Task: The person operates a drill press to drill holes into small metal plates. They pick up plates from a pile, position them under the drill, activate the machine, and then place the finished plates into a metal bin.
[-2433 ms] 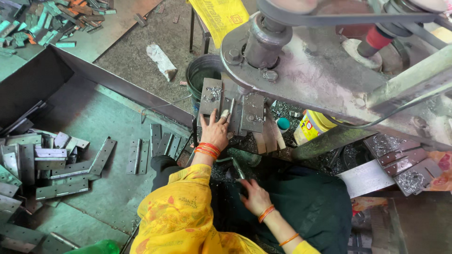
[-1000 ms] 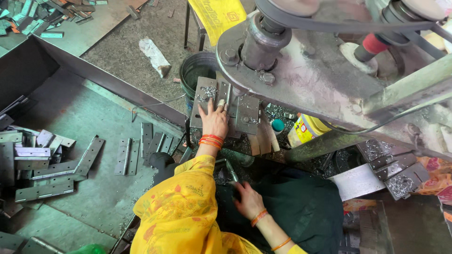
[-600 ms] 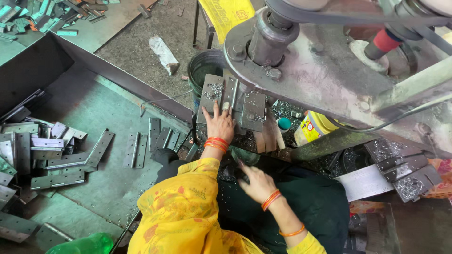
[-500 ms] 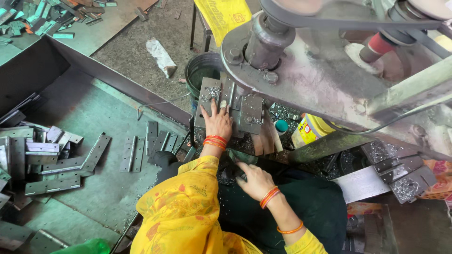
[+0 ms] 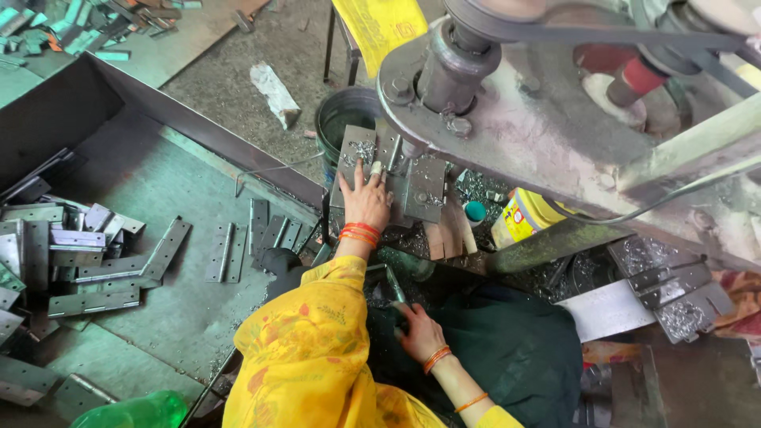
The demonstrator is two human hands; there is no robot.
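My left hand (image 5: 366, 200), in a yellow sleeve with orange bangles, lies flat with its fingers spread on a grey metal plate (image 5: 354, 150) on the bed of a large press machine (image 5: 507, 135). Metal chips lie on that plate. My right hand (image 5: 420, 333) is lower down, over a dark green cloth (image 5: 507, 357) on my lap. Its fingers curl on a thin metal bar (image 5: 391, 282) that sticks up toward the press. How firmly it grips the bar is hard to tell.
A grey sheet-metal tray (image 5: 158, 190) on the left holds several punched metal strips (image 5: 79, 261). Beyond the press stand a dark bucket (image 5: 342, 119) and a yellow container (image 5: 529, 214). More plates (image 5: 674, 285) lie at the right, and a green bottle (image 5: 135, 412) sits at the bottom.
My left hand has stayed on the plate at the press. My right hand has come up from my lap toward the thin bar and then settled a little lower.
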